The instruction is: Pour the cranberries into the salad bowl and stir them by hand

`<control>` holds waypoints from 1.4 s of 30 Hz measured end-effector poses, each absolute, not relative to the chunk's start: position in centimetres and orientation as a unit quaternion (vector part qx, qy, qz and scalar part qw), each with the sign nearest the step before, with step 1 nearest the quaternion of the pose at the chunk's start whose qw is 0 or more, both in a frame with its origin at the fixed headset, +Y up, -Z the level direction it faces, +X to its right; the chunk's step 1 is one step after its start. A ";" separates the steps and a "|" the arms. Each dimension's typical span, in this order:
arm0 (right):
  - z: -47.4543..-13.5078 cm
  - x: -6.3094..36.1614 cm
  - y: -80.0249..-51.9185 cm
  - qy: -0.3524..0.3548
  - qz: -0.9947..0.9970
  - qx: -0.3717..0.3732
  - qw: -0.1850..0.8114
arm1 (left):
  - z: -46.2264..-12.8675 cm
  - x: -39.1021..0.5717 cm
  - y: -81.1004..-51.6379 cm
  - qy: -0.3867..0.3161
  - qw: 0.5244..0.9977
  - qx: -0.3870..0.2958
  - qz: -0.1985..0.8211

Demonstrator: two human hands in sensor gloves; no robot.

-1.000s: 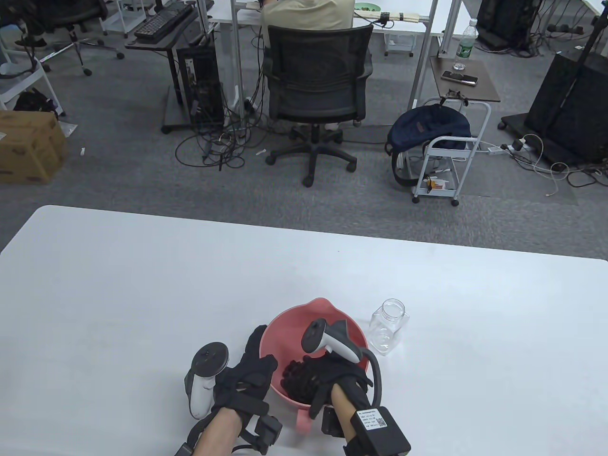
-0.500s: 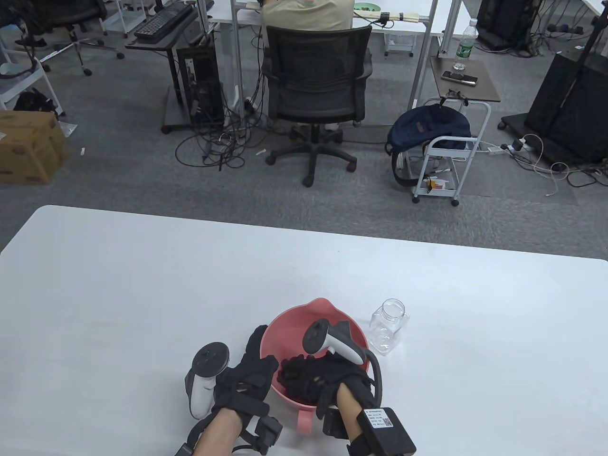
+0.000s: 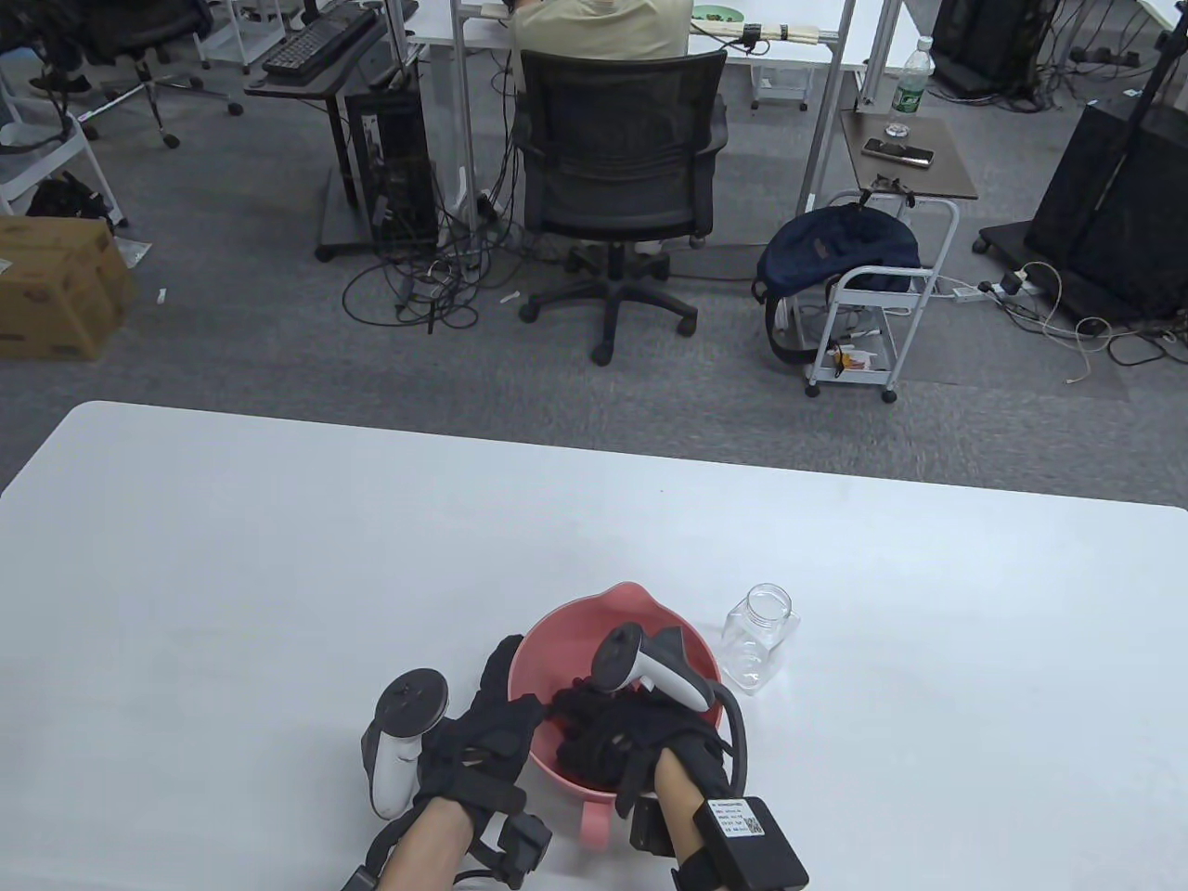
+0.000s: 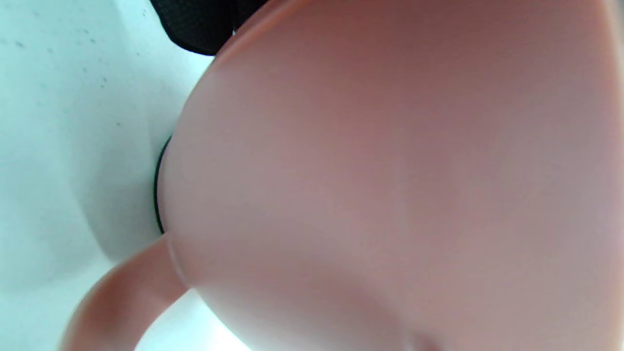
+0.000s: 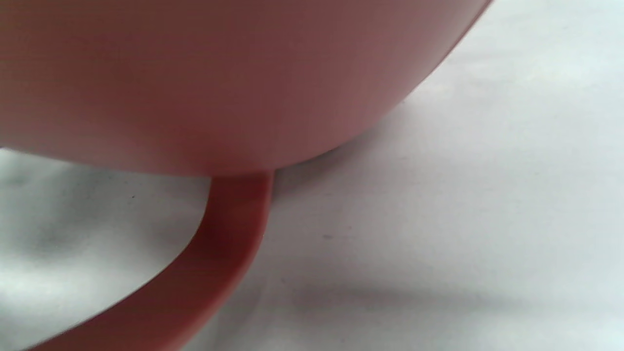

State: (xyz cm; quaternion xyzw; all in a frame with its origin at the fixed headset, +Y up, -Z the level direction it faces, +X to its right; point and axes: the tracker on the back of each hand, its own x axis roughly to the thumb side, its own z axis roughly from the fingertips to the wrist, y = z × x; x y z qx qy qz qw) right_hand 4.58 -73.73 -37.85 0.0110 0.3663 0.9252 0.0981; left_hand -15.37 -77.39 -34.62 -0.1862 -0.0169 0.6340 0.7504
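Since a second ago the right hand (image 3: 617, 738) has slid toward the near left inside the pink salad bowl (image 3: 566, 640), its fingers curled down among the contents; whether it grasps anything cannot be told. The cranberries are hidden under the glove. The left hand (image 3: 483, 733) stays flat against the bowl's outer left wall, fingers straight. The empty clear jar (image 3: 759, 639) stands unmoved just right of the bowl. Both sit on a white table (image 3: 232, 575); beyond lie grey carpet, an office chair (image 3: 617, 176) and tangled cables.
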 end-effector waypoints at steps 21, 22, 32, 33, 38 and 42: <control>-38.0 4.4 -73.7 0.367 0.925 -0.002 0.099 | -34.6 -15.5 -77.3 -0.013 0.744 -0.193 0.640; -38.0 4.4 -73.7 0.366 0.925 -0.002 0.099 | -34.6 -15.5 -77.3 -0.013 0.744 -0.193 0.640; -38.1 4.4 -73.6 0.367 0.926 -0.018 0.085 | -34.7 -15.5 -77.3 -0.015 0.741 -0.197 0.642; -38.1 4.5 -73.6 0.366 0.927 -0.018 0.083 | -34.7 -15.5 -77.3 -0.015 0.741 -0.197 0.642; -38.1 4.5 -73.4 0.363 0.929 -0.023 0.066 | -34.7 -15.5 -77.3 -0.015 0.740 -0.198 0.643; -38.2 4.5 -73.6 0.361 0.930 -0.024 0.055 | -34.7 -15.5 -77.3 -0.015 0.740 -0.198 0.643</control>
